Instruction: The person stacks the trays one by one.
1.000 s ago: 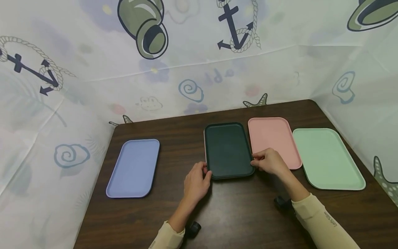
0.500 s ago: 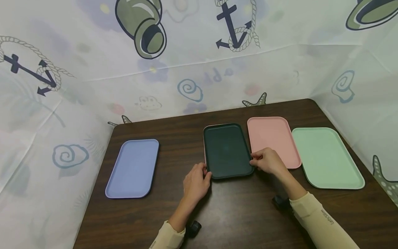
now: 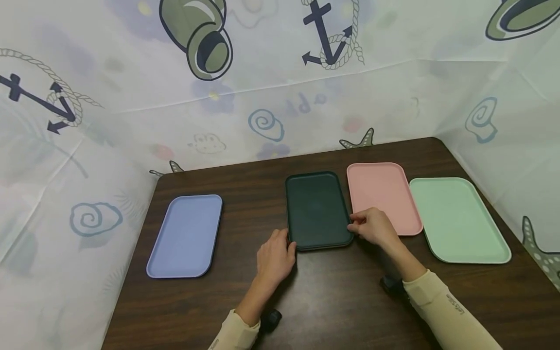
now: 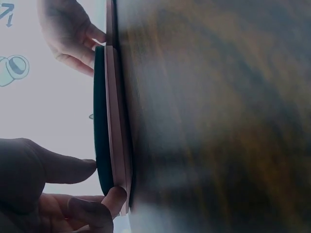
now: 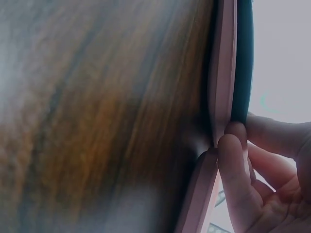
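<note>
A dark green tray (image 3: 318,209) lies in the middle of the table, stacked on a pink tray (image 4: 115,111) whose edge shows beneath it in both wrist views. My left hand (image 3: 275,257) grips the near left corner; in the left wrist view its thumb (image 4: 73,167) touches the green rim and a fingertip (image 4: 115,199) sits at the pink edge. At the near right side, my right hand (image 3: 376,227) pinches the stack's edge, its thumb (image 5: 272,133) against the green tray and fingertips at the pink one. In the head view the pink edge is hidden.
Another pink tray (image 3: 380,189) lies just right of the stack, close to my right hand. A light green tray (image 3: 459,218) adjoins it farther right. A blue tray (image 3: 185,236) lies apart at the left. Printed cloth (image 3: 271,78) surrounds the table's (image 3: 323,301) back and sides.
The dark green tray has shifted slightly, and the thin pink strip along its left edge no longer shows. My right hand has moved a little left; my left hand stays nearly in place.
</note>
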Tool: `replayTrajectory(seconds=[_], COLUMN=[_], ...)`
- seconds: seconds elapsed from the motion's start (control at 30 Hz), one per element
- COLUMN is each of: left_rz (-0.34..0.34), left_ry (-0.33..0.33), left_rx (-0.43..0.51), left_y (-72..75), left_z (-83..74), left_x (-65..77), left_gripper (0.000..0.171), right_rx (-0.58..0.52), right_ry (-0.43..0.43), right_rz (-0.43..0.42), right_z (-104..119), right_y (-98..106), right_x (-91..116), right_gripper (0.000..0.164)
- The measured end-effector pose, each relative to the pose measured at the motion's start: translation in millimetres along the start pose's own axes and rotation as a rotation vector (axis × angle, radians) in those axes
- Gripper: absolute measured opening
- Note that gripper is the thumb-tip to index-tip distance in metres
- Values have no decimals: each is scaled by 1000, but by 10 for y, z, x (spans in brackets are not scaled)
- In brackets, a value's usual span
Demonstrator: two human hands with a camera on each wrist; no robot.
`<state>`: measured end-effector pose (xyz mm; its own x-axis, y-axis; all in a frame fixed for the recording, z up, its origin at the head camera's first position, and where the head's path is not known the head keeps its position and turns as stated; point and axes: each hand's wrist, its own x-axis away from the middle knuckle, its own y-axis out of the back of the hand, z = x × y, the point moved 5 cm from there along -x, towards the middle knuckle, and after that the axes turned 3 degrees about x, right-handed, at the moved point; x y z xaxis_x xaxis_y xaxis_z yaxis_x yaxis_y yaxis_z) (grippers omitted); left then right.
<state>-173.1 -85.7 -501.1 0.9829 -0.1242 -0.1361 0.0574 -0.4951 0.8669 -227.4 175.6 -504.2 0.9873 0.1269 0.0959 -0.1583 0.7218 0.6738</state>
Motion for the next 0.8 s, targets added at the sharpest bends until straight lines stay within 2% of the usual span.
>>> replayTrajectory(seconds=[0.57, 0.8], left_rz=[56, 67], left_ry=[6, 27], left_rx=[25, 54], left_y=[-23, -39], left_z=[50, 71], left_x=[9, 22], left_gripper=[48, 49], right_rx=[57, 53], right_ry=[-2, -5], right_rz=[-51, -104], right_z=[-11, -35], right_y=[-38, -46], right_x=[22, 46], right_gripper=[33, 31])
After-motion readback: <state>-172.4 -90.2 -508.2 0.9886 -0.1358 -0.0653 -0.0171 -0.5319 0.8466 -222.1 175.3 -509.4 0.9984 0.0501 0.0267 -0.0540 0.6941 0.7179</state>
